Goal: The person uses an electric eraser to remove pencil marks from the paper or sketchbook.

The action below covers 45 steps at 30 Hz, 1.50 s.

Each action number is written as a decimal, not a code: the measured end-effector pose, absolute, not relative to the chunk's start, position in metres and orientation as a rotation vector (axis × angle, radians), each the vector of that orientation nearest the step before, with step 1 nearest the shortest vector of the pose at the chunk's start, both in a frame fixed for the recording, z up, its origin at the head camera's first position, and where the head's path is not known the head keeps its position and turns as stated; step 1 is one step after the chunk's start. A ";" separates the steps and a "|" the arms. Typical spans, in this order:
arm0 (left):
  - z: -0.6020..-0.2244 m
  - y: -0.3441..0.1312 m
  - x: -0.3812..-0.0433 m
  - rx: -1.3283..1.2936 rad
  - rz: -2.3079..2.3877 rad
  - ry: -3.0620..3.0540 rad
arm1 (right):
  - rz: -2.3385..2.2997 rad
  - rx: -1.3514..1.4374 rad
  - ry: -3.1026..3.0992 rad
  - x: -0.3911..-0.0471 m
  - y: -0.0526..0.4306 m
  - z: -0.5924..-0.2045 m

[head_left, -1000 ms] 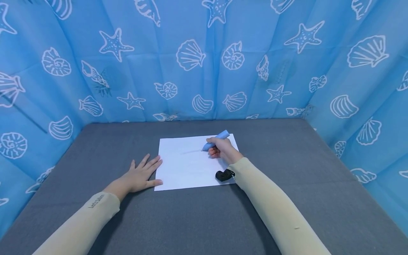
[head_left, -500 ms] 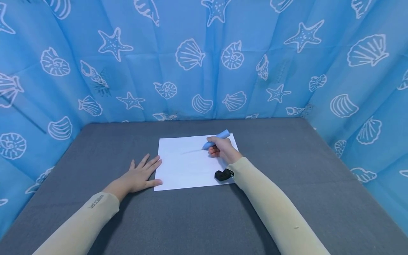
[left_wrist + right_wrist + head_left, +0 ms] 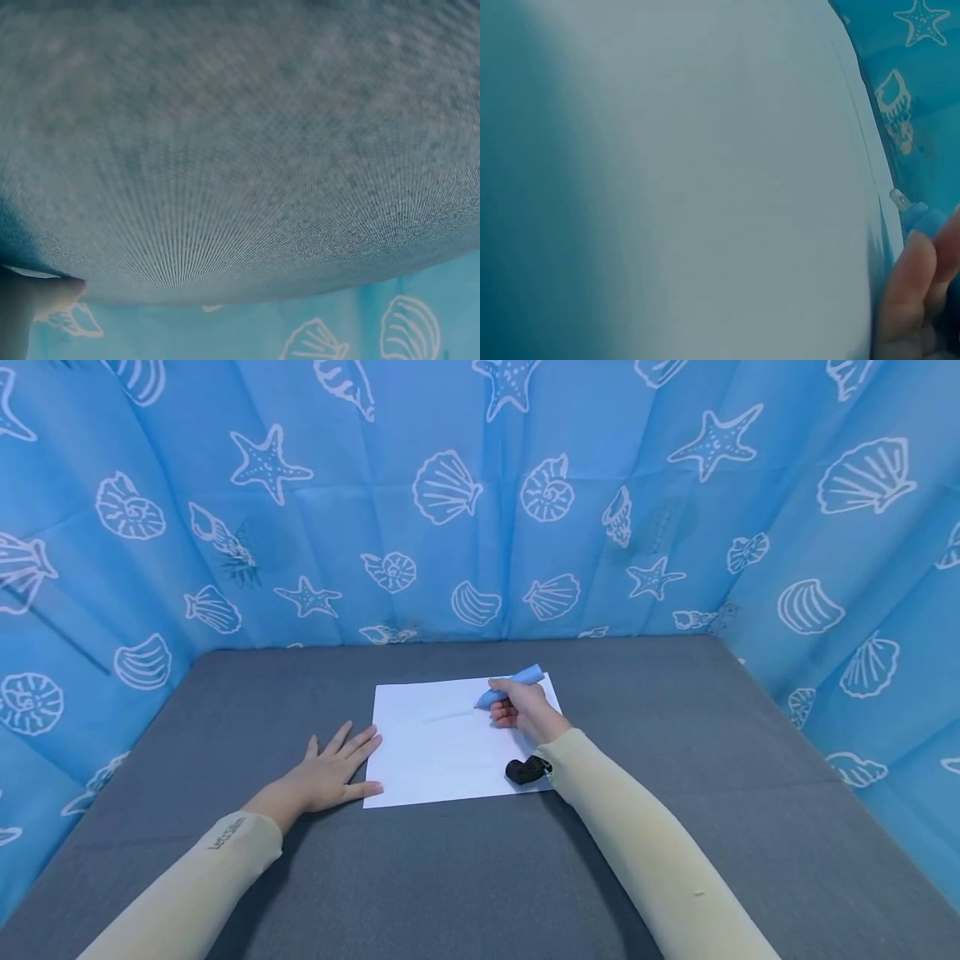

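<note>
A white sheet of paper (image 3: 427, 760) lies on the grey table, with a faint thin line (image 3: 450, 717) across its upper middle. My right hand (image 3: 527, 706) pinches a thick light-blue pen (image 3: 529, 674) over the paper's upper right, the pen's tip pointing left and down. In the right wrist view the pen's pale narrow tip (image 3: 900, 199) shows past the fingertips (image 3: 919, 259); whether it touches the paper I cannot tell. My left hand (image 3: 327, 779) lies flat with fingers spread, fingertips at the paper's left edge. Only part of that hand shows in the left wrist view.
A black wrist-worn device (image 3: 527, 771) sits by the right sleeve, over the paper's lower right. The grey table (image 3: 450, 885) extends around the sheet. Blue curtains (image 3: 442, 568) with white shells and starfish enclose the back and sides.
The pen's tip has shifted slightly toward the far edge of the paper, a little apart from the end of the faint line. My left hand stays in place.
</note>
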State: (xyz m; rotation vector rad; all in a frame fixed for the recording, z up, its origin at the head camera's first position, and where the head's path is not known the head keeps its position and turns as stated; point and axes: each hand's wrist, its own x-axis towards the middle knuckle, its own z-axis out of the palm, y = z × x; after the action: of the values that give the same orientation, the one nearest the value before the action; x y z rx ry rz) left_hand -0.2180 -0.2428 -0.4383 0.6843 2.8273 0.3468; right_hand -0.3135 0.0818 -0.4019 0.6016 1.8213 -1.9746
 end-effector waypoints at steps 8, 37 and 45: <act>-0.436 -0.243 -0.219 0.682 0.351 2.816 | -1.979 0.573 1.782 -0.314 0.082 -0.399; -0.434 -0.240 -0.215 0.686 0.337 2.827 | -1.956 0.618 1.834 -0.312 0.080 -0.406; -0.425 -0.238 -0.212 0.698 0.381 2.811 | -1.953 0.619 1.840 -0.315 0.078 -0.406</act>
State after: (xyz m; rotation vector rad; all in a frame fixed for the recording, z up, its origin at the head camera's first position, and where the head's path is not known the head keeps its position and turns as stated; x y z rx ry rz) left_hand -0.2118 -0.2379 -0.4246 0.6978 2.8113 0.3806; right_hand -0.3146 0.0779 -0.4061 0.6189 1.8399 -1.9535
